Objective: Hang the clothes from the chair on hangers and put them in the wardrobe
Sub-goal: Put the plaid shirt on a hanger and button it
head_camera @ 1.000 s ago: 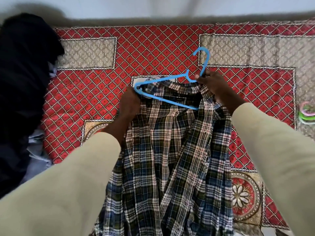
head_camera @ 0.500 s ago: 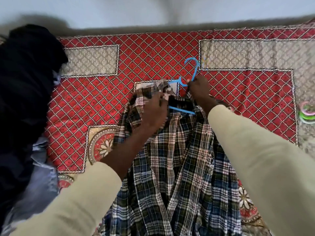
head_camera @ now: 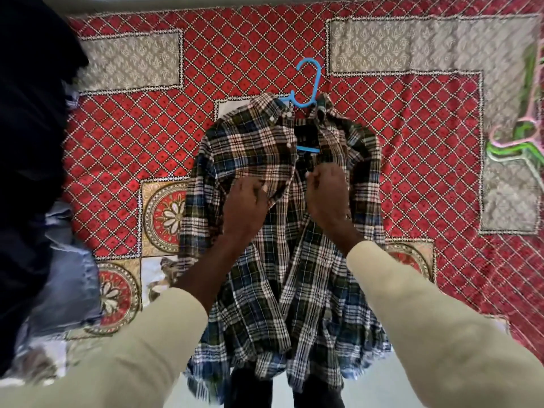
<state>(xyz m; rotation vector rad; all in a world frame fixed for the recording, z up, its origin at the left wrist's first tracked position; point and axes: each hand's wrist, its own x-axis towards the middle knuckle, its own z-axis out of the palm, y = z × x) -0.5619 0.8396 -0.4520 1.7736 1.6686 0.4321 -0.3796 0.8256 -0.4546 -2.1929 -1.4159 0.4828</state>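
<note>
A plaid shirt [head_camera: 250, 148] lies spread on the red patterned bedcover [head_camera: 126, 142], collar pointing away from me. A blue hanger [head_camera: 309, 81] sits inside it, with only the hook and a short piece of the bar showing at the open neck. My left hand [head_camera: 245, 201] pinches the left front edge of the shirt at chest height. My right hand [head_camera: 326, 192] pinches the right front edge just beside it. The two front edges are close together between my hands.
A heap of dark clothes [head_camera: 29, 142] and blue denim [head_camera: 70, 278] fills the left side. Pink and green hangers [head_camera: 521, 139] lie at the right edge of the bed. The shirt's hem hangs over the near edge of the bed.
The hanger has gone fully inside the shirt, whose shoulders now lie spread over it. Both hands have left the collar and hanger and moved down to the front edges.
</note>
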